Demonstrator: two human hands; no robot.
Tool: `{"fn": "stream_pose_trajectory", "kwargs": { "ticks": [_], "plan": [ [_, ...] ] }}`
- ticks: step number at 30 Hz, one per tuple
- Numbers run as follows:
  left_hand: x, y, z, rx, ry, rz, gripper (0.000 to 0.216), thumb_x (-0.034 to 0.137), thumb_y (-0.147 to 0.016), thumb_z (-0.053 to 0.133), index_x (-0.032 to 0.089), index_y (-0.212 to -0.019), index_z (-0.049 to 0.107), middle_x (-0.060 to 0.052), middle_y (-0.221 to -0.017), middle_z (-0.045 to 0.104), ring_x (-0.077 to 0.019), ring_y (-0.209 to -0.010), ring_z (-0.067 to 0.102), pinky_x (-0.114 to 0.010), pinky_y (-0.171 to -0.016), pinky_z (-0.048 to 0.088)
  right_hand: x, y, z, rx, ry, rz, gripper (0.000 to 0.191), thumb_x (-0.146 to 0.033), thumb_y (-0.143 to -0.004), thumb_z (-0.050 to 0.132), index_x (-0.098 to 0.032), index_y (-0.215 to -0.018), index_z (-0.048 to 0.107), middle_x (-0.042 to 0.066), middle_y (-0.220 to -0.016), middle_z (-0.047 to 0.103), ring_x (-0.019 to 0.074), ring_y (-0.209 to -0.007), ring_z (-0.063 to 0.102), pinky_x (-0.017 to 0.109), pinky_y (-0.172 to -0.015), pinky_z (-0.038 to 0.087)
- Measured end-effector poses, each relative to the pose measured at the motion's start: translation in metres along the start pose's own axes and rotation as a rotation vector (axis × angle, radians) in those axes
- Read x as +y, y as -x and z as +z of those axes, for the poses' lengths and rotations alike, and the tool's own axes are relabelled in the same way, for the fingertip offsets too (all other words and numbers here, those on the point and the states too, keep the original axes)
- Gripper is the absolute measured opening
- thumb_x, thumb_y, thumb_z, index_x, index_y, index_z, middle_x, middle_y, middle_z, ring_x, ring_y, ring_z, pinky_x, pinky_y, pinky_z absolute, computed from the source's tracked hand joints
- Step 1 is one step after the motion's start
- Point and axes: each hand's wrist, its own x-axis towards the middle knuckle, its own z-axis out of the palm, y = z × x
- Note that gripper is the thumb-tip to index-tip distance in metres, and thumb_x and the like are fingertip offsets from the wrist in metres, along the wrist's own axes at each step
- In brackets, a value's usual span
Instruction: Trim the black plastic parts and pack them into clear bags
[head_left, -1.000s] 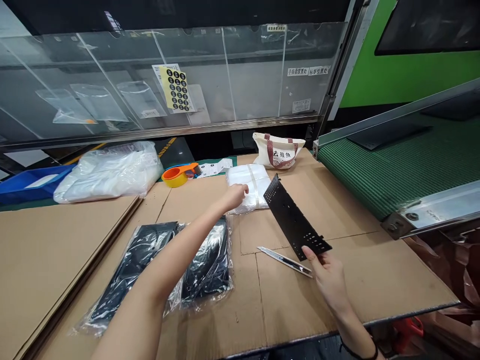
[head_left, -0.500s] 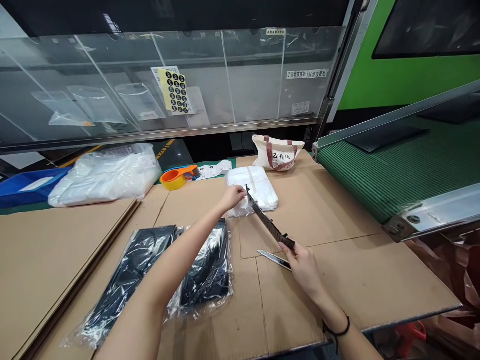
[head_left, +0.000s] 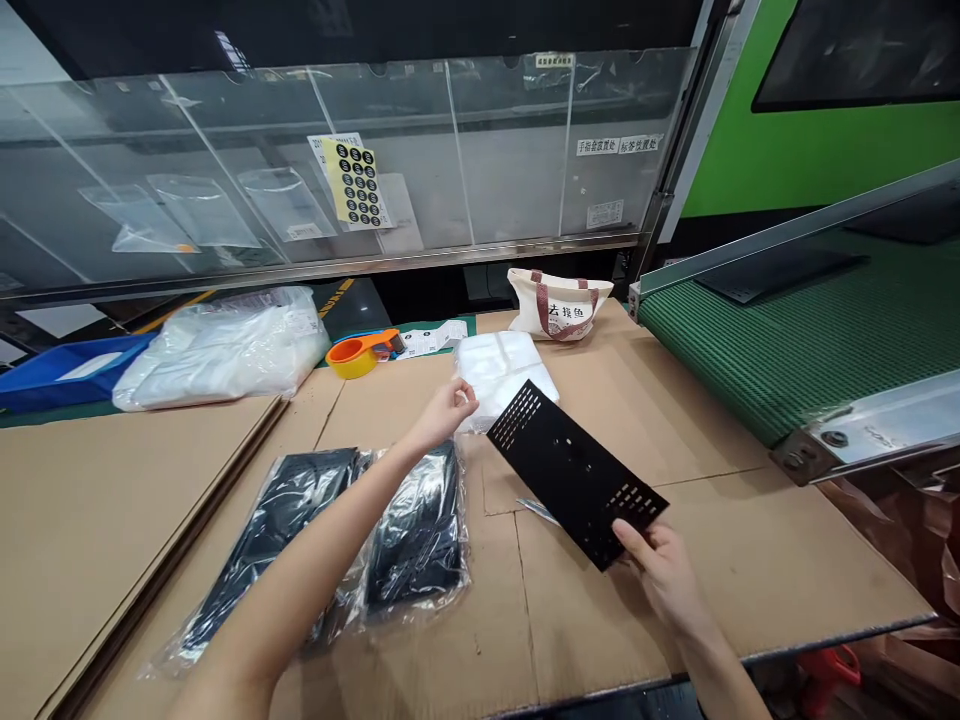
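Pinching the plate (head_left: 562, 490) by its near end: right hand (head_left: 664, 565). Long axis slants toward far left of bench (head_left: 720, 545). Left hand (head_left: 450, 405), fingertips pressed together, nearer plastic stack (head_left: 491, 362).

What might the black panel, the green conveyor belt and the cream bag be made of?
Black panel: probably plastic, possibly painted metal; dull, with neat slots, and looks stiff in the right hand.
Conveyor belt: likely rubber or PVC; its surface looks finely ribbed.
Cream bag: seemingly canvas or cotton; matt, with soft, sagging sides.
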Motion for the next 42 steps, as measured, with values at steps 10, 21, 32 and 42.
{"fn": "stream_pose_trajectory", "kwargs": {
  "ticks": [10, 21, 32, 42],
  "plan": [
    [0.021, 0.071, -0.002, -0.04, -0.253, 0.214, 0.023, 0.036, -0.088, 0.049, 0.02, -0.085, 0.065, 0.004, -0.051, 0.047, -0.0109, -0.046, 0.043, -0.023, -0.047, 0.034, 0.004, 0.042, 0.026, -0.223, -0.599, 0.473, 0.034, -0.038, -0.064, 0.085, -0.018, -0.089, 0.074, 0.01, -0.085, 0.075, 0.0253, -0.08, 0.071, 0.039, -0.078, 0.056],
    [0.017, 0.096, 0.042, 0.135, -0.834, 0.649, 0.029, 0.008, -0.088, 0.039, 0.017, -0.09, 0.067, -0.004, -0.054, 0.061, -0.0157, -0.046, 0.056, -0.024, -0.043, 0.034, 0.009, 0.055, 0.039, -0.064, -0.55, 0.424, 0.029, -0.036, -0.061, 0.088, -0.015, -0.074, 0.072, 0.004, -0.07, 0.072, 0.0178, -0.063, 0.067, 0.026, -0.055, 0.056],
    [0.036, 0.122, 0.067, 0.191, -0.935, 0.982, 0.026, 0.004, -0.085, 0.04, 0.009, -0.095, 0.063, 0.001, -0.048, 0.054, -0.0135, -0.037, 0.052, -0.025, -0.034, 0.035, 0.001, 0.049, 0.046, -0.127, -0.616, 0.457, 0.03, -0.028, -0.059, 0.089, -0.016, -0.082, 0.073, 0.003, -0.078, 0.073, 0.0131, -0.065, 0.065, 0.02, -0.056, 0.053],
    [0.048, 0.142, 0.066, 0.212, -0.821, 0.973, 0.026, 0.004, -0.086, 0.036, 0.007, -0.096, 0.06, 0.004, -0.049, 0.053, -0.0122, -0.038, 0.051, -0.027, -0.035, 0.035, -0.009, 0.037, 0.062, -0.34, -0.598, 0.465, 0.03, -0.027, -0.06, 0.089, -0.012, -0.078, 0.07, -0.001, -0.065, 0.064, 0.007, -0.054, 0.055, 0.014, -0.046, 0.043]
  ]
}}
